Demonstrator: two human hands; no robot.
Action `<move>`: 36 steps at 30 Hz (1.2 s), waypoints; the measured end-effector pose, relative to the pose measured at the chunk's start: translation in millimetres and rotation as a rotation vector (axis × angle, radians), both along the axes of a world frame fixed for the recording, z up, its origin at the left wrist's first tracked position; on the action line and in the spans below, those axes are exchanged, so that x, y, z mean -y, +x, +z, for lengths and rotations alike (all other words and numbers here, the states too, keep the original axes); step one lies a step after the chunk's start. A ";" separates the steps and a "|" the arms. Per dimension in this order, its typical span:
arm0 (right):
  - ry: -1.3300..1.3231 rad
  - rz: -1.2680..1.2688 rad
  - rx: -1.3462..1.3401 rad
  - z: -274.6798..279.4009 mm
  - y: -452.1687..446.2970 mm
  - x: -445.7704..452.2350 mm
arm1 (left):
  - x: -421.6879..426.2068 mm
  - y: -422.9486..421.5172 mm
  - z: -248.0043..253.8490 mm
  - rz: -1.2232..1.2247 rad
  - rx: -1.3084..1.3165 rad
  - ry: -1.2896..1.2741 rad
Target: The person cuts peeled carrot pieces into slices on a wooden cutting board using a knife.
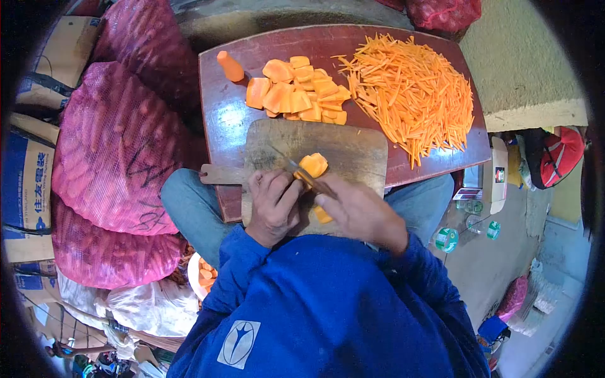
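On the wooden cutting board, a thick carrot piece lies against the blade of a knife. My right hand, slightly blurred, is closed round the knife's handle. Curled fingers of my left hand press on the carrot beside the blade, partly hiding it. Another orange carrot piece sits below the knife, near my right hand. Beyond the board are a heap of carrot slices, a large pile of carrot sticks and one peeled carrot standing at the left.
The board rests on a dark red table over my knees. Pink mesh sacks of carrots are stacked at left, beside cardboard boxes. A white container of carrots stands by my left leg. Plastic bottles lie on the floor at right.
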State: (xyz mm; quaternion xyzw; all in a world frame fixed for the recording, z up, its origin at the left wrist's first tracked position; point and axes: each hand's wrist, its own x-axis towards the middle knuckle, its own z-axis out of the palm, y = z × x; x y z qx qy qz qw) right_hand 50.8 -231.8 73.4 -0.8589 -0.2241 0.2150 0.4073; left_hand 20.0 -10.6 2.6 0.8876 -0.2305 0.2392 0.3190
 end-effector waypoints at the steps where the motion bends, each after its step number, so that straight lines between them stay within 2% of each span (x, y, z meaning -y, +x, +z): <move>1: 0.006 0.007 0.003 10.2 5.5 0.9 | -0.4 1.4 1.1 0.007 0.003 0.006; 3: 0.115 -0.039 -0.110 44.8 13.3 9.3 | 1.3 -0.3 4.4 0.018 -0.021 -0.024; 7: -0.018 0.035 -0.003 46.1 3.2 29.8 | 3.9 2.6 2.1 0.014 -0.003 -0.050; 10: 0.016 0.064 -0.113 53.4 -13.3 32.8 | -1.3 0.1 -4.0 0.014 0.046 -0.014; 13: -0.041 0.046 -0.098 61.3 -27.0 33.1 | -2.9 0.2 1.4 -0.023 0.036 0.018; 19: -0.125 0.092 -0.129 56.8 -22.1 19.0 | -5.7 -1.3 1.8 -0.047 0.029 0.025; 22: -0.137 0.096 -0.092 16.1 -8.0 3.0 | -0.1 -0.1 2.2 -0.008 0.060 0.027; 25: -0.173 0.089 -0.085 11.3 1.5 -3.9 | -1.0 -3.8 -0.7 0.009 0.065 0.039; 26: -0.170 0.088 -0.082 9.0 0.8 -2.5 | 0.8 -2.9 0.4 0.021 0.059 0.016; 27: -0.053 0.061 -0.048 6.0 1.1 2.2 | 1.8 -1.2 1.2 0.035 0.055 -0.010; 28: 0.062 0.038 -0.017 8.7 2.9 4.5 | 1.7 -0.4 3.0 0.039 0.057 -0.010; 31: 0.089 0.026 -0.018 37.3 -2.9 16.2 | -0.8 -2.0 6.8 0.027 0.021 -0.015; 36: 0.001 0.030 -0.060 50.8 -20.2 23.2 | -2.8 -1.4 7.6 -0.001 0.044 0.010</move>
